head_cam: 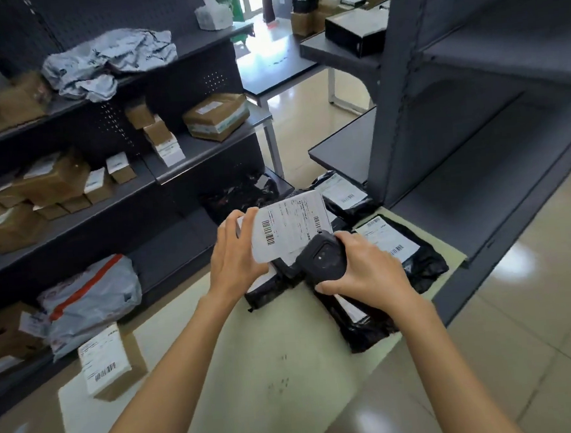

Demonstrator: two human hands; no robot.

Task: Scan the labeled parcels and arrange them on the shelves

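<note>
the left hand (234, 254) holds 1 white labeled parcel (288, 226); the right hand (360, 268) grips 1 black scanner (321, 259); 3 black parcels (413, 257) lie on the surface (255, 372).

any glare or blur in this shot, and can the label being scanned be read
Head view: window light blows out the doorway and glares off the floor tiles; wide-angle lens bends the shelf upright; the white labeled parcel in the left hand shows barcodes, but its text is too soft to read; the scanner in the right hand is sharp.
</note>
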